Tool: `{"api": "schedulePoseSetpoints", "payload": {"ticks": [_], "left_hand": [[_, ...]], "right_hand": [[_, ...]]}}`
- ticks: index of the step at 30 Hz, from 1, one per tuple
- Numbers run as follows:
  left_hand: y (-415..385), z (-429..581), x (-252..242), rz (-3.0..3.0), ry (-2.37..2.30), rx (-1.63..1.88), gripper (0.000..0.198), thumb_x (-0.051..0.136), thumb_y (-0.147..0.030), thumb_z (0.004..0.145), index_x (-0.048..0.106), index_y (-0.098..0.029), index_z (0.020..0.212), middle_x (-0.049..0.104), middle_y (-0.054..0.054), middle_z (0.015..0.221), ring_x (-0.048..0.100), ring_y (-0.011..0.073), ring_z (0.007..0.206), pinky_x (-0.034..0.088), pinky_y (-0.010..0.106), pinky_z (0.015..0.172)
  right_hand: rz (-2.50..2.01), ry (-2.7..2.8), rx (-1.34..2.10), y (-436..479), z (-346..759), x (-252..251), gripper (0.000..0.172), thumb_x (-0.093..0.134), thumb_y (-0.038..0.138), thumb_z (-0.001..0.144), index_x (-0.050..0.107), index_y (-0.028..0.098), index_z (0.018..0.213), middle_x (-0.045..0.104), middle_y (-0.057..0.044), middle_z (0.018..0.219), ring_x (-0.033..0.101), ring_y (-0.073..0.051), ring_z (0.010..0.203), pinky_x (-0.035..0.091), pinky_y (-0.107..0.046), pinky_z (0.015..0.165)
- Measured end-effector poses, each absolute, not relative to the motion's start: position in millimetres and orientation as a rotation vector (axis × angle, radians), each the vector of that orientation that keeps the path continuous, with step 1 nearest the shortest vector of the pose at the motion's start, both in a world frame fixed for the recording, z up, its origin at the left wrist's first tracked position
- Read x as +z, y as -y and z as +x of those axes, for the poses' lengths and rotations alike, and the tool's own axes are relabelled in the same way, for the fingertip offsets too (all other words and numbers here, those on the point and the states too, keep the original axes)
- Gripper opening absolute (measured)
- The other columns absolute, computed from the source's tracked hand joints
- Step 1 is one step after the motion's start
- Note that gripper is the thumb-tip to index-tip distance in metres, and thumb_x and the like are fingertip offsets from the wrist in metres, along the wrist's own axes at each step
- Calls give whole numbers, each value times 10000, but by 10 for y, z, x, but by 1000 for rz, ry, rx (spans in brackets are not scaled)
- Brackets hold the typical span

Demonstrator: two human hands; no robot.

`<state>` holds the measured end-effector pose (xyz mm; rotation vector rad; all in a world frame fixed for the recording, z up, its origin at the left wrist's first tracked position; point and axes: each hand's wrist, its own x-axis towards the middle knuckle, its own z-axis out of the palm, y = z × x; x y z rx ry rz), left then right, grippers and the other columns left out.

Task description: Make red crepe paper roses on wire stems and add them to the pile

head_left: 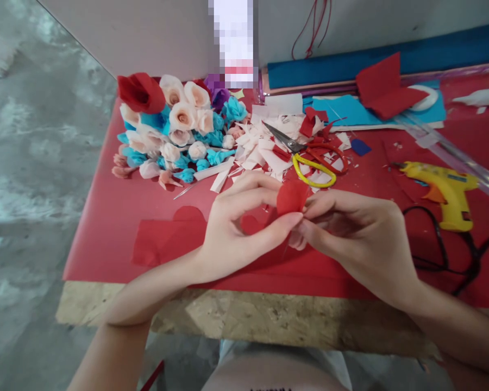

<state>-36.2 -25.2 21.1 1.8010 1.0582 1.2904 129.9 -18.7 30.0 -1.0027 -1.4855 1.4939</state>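
Both my hands meet above the front of the red table, pinching a red paper petal [292, 196] between them. My left hand [244, 228] is closed on its left side, thumb and fingers curved around it. At its lower edge, my right hand [350, 233] pinches with thumb and forefinger. A thin wire seems to hang just below the fingertips. Under my left wrist lie red paper pieces [158, 239], one with a rounded top. Scissors [305, 152] with one yellow and one orange handle rest open just beyond my hands.
Crepe paper flowers [179, 119] in red, cream, blue and pink are heaped at the back left. Paper scraps [261, 144] spread beside them. A yellow glue gun [444, 187] with a black cord lies at right. Folded red paper [391, 92] and a blue roll [350, 68] sit behind.
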Motion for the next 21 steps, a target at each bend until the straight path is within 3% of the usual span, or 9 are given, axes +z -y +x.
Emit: {"api": "schedulePoseSetpoints", "payload": {"ticks": [10, 15, 17, 19, 21], "left_hand": [[166, -367, 165, 1653, -1123, 1376, 67, 649, -154, 752, 645, -213, 719, 620, -13, 762, 561, 113, 754, 463, 271, 734], [56, -450, 77, 1461, -1179, 1517, 9, 657, -236, 756, 655, -228, 755, 633, -13, 790, 588, 128, 781, 469, 288, 757], [15, -488, 66, 1458, -1208, 1580, 24, 648, -250, 764, 652, -227, 757, 628, -11, 794, 589, 131, 773, 470, 292, 745], [-22, -527, 76, 1568, -1253, 1672, 4, 654, -229, 759, 650, -227, 759, 614, -11, 785, 578, 130, 759, 461, 291, 729], [-54, -574, 103, 1769, -1310, 1745, 47, 668, -193, 740, 649, -230, 761, 600, -13, 779, 562, 133, 756, 449, 295, 714]], "right_hand": [[-1006, 1505, 1464, 95, 1285, 309, 51, 635, 120, 733, 602, 150, 757, 632, 14, 654, 627, -92, 554, 544, -138, 536], [-1123, 1854, 1095, -158, 1512, 288, 95, 652, 153, 729, 636, 216, 798, 650, 22, 780, 640, -117, 667, 561, -184, 630], [-1216, 2079, 707, -282, 1633, 262, 140, 607, 129, 750, 642, 209, 859, 653, -23, 913, 636, -178, 836, 553, -270, 758], [-1329, 2149, 312, -384, 1736, 237, 254, 575, 103, 746, 629, 167, 986, 568, -99, 1161, 533, -276, 1085, 464, -412, 930], [-1410, 2107, 292, -445, 1804, 228, 303, 565, 131, 759, 610, 152, 1057, 548, -117, 1199, 515, -296, 1111, 437, -459, 951]]}}
